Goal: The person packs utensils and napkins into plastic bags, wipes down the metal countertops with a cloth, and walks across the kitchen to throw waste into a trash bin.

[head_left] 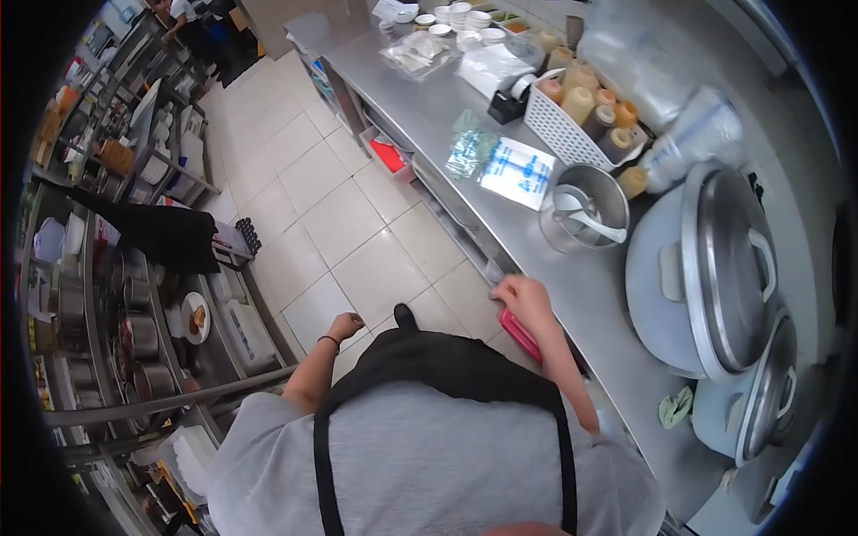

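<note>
My left hand [346, 326] hangs over the tiled floor with its fingers curled; nothing can be made out in it. Near the counter's front edge is my right hand [525, 299], fingers bent together beside a small clear plastic piece [493, 273]; whether it holds this is unclear. Just below that hand lies a red tray edge [521, 338] under the counter [590, 313]. On the counter, a steel pot [585, 210] holds ladles, next to a blue-printed white packet [518, 171] and a green-tinted plastic bag [471, 143].
Two big lidded pots [666, 268] and a white basket of sauce bottles [572, 125] stand along the wall. Shelves with pans [152, 381] and a plate of food [196, 318] line the left. Another person [183, 22] is at the far upper left.
</note>
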The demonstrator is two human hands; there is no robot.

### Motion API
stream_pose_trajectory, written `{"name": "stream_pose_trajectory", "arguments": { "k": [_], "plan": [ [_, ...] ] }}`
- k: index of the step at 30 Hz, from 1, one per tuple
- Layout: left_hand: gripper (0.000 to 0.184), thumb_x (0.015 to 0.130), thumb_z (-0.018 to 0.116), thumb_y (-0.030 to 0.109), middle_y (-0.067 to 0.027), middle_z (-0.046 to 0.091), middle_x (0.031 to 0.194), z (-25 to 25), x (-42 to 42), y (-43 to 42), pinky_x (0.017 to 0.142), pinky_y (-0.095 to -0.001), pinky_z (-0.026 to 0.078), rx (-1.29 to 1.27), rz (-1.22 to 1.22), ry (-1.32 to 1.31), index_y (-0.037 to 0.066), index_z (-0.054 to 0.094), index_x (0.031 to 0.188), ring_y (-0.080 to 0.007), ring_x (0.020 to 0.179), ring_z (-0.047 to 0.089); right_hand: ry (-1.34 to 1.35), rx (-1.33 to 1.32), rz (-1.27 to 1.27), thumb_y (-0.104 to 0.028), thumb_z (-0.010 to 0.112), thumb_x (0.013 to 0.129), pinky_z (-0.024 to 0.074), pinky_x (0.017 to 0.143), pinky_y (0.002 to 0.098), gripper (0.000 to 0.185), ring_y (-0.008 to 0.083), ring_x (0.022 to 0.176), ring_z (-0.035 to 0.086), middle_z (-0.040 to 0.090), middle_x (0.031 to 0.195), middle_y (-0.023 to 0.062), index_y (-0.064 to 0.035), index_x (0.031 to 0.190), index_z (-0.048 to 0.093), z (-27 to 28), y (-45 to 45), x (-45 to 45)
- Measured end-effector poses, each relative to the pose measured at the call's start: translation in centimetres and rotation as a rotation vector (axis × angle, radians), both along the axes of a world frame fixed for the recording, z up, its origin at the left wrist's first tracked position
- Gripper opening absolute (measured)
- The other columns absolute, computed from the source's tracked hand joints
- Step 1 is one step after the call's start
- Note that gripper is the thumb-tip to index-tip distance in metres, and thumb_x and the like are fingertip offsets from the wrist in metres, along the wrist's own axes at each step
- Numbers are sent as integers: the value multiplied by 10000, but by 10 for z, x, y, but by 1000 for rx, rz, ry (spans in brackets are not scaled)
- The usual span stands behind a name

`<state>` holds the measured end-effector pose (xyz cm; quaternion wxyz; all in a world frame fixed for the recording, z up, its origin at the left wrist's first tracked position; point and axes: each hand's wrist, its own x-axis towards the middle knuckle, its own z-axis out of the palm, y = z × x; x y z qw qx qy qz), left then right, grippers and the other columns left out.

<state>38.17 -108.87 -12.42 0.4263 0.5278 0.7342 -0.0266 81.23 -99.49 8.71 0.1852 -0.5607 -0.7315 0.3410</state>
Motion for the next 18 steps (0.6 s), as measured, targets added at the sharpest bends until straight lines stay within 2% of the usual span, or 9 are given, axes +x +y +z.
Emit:
{"name": "stream_pose_trajectory", "arguments": {
  "k": [2, 4, 6, 7, 8, 11, 14, 16, 18],
  "plan": [
    [278, 692, 640, 295, -139, 639, 829, -8, -21, -10, 747, -347, 474, -50, 79, -47, 71, 661, 855, -271, 802, 609, -46, 146, -9, -152, 545, 730, 431, 636, 437, 146, 364, 694, 543, 562, 709, 186, -13, 692, 567, 4, 43, -44],
    [275, 691, 644, 293, -137, 641, 814, -23, -46, -20, 740, -345, 474, -74, 106, -58, 63, 661, 840, -276, 793, 612, -154, 264, -57, -146, 572, 747, 440, 688, 386, 131, 319, 772, 556, 598, 797, 148, -59, 829, 624, -6, 109, -73],
    [277, 689, 644, 296, -135, 642, 808, -10, -68, -24, 751, -346, 468, -49, 155, -35, 61, 662, 835, -287, 800, 609, -268, 490, -61, -133, 577, 728, 422, 807, 413, 296, 352, 916, 515, 584, 975, 135, -56, 1014, 583, -4, 180, -94],
    [253, 695, 644, 273, -132, 639, 747, -17, -91, -26, 656, -334, 490, 16, 117, -46, 57, 661, 825, -244, 712, 623, -316, 546, -115, -149, 577, 730, 422, 809, 413, 305, 353, 925, 514, 578, 997, 136, -58, 1021, 578, -12, 215, -102],
    [253, 695, 644, 273, -132, 639, 747, -16, -110, -23, 656, -334, 490, 18, 112, -45, 57, 661, 825, -244, 712, 623, -364, 602, -169, -165, 578, 731, 421, 812, 413, 316, 354, 934, 513, 571, 1018, 136, -60, 1029, 574, -22, 248, -111],
    [205, 730, 632, 228, -72, 596, 637, -8, -161, -11, 427, -259, 445, -12, 466, -64, 50, 642, 830, -133, 513, 576, -460, 415, -301, -178, 573, 726, 386, 838, 477, 265, 327, 944, 525, 592, 977, 127, -57, 960, 606, -22, 308, -138],
    [205, 746, 619, 225, -59, 595, 639, -27, -224, -7, 434, -254, 445, 5, 557, -157, 50, 630, 854, -140, 517, 573, -766, 296, -330, -166, 564, 716, 324, 868, 542, 193, 278, 948, 537, 615, 914, 101, -70, 867, 636, -50, 339, -152],
    [202, 756, 608, 216, -52, 590, 641, -34, -249, -7, 434, -254, 442, 6, 668, -181, 44, 622, 862, -138, 522, 572, -936, 387, -249, -134, 558, 700, 272, 888, 566, 149, 248, 923, 556, 634, 862, 70, -81, 805, 650, -58, 346, -169],
    [198, 761, 602, 211, -50, 594, 650, -33, -261, -2, 439, -258, 446, -25, 822, -180, 41, 622, 861, -137, 531, 574, -1001, 415, -129, -148, 575, 688, 276, 898, 539, 154, 261, 859, 575, 637, 830, 75, -86, 809, 647, -57, 351, -194]
  ]
}}
